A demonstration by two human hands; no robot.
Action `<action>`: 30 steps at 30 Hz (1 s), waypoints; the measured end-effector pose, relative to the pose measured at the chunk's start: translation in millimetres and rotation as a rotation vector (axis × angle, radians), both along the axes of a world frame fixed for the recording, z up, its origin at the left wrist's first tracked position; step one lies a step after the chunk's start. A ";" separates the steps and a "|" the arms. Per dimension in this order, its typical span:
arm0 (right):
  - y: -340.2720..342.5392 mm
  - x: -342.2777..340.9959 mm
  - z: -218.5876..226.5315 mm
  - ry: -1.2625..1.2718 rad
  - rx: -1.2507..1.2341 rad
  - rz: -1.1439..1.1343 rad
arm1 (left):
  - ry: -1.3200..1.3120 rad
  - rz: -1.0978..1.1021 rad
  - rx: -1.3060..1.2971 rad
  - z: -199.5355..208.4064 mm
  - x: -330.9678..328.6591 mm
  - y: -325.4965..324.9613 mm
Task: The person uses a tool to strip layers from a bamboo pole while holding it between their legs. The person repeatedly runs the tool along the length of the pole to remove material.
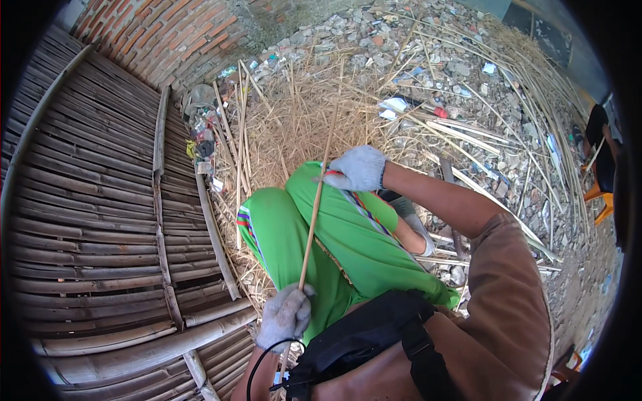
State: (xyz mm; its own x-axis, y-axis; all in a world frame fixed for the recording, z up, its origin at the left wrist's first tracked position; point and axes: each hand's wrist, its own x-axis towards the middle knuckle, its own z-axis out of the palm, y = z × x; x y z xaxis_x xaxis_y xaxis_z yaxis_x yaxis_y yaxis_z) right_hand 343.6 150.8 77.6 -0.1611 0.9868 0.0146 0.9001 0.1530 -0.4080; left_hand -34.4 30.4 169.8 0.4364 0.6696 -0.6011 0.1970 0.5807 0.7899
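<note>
At the far left stands a bamboo slat panel (87,200), made of many dark horizontal strips with a few upright strips across them, and thicker bamboo poles (134,341) lie along its lower edge. Above it, a red brick wall (167,33) curves along the top of the view. Near the panel's right edge some small litter (204,137) is mixed in the dry straw (287,127).

The left hand (286,315), in a grey work glove, is closed around the lower part of a thin bamboo stick (314,207); the fingers wrap it fully. The stick runs from this hand upward, a little tilted to the right, over the knees in bright green trousers (334,247), and its top end reaches into the straw. The right hand (358,168), also in a grey glove, is pressed on the stick higher up, above the knee. It seems to hold something small with a red part against the stick, but I cannot tell what it is, because the glove hides it.

A black bag (374,334) with a strap lies on the person's front, next to the brown sleeve (508,301). To the right, the ground is covered with grey rubble (468,73), and many long thin bamboo strips (508,140) are scattered over it.
</note>
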 end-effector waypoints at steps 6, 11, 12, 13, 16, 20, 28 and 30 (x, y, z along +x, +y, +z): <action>33.9 56.2 -14.3 -0.060 -0.085 -0.107 | 0.066 -0.002 -0.054 6.8 -38.8 -20.3; 65.8 95.1 -25.8 -0.057 -0.090 -0.181 | 0.049 0.064 -0.089 16.7 -54.6 -29.8; 75.2 108.9 -27.4 -0.057 -0.124 -0.210 | 0.051 0.060 -0.084 14.3 -58.6 -30.0; 90.3 124.0 -38.5 -0.078 -0.164 -0.307 | 0.048 0.008 -0.049 11.3 -66.1 -31.0; 98.2 181.9 -60.8 -0.032 -0.227 -0.613 | 0.097 -0.075 -0.002 15.3 -81.0 -33.5; 78.7 194.7 -74.7 0.035 -0.144 -0.673 | 0.191 -0.028 0.027 12.0 -53.5 -35.0; 17.5 29.8 -19.7 0.199 -0.005 -0.216 | 0.044 -0.048 -0.030 11.1 29.3 33.2; 12.7 18.5 -15.8 0.148 -0.049 -0.151 | 0.060 -0.080 -0.003 12.4 40.7 44.0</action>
State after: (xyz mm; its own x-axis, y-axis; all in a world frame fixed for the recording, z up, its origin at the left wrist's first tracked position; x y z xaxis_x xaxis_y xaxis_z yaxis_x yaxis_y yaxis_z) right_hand 362.0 163.5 61.8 -0.0109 0.9997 -0.0219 0.8409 -0.0027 -0.5412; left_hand 6.4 74.4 182.2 0.4514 0.6319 -0.6301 0.2901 0.5638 0.7733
